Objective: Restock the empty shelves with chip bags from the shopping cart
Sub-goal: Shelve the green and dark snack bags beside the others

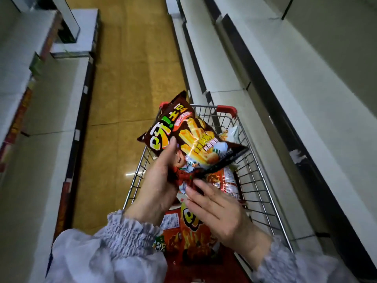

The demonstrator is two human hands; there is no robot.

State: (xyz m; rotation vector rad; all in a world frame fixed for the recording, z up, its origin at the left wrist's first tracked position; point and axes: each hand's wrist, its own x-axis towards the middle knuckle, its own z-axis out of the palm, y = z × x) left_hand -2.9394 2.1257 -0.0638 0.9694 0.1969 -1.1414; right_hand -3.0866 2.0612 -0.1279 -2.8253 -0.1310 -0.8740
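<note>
A dark brown chip bag (189, 135) with yellow stick snacks printed on it is lifted above the wire shopping cart (257, 172). My left hand (159, 180) grips the bag at its lower left, thumb on the front. My right hand (216, 207) hovers just below the bag's lower edge with fingers stretched out, and its fingertips are close to the bag. Several red chip bags (193, 242) lie inside the cart beneath my hands. Empty white shelves (285, 82) run along the right side.
The cart has red corner guards (226, 109) and stands close against the right shelving. Shelves on the left (40, 111) hold a few boxes at their far end. A tan tiled aisle floor (130, 78) runs ahead between the two shelf rows.
</note>
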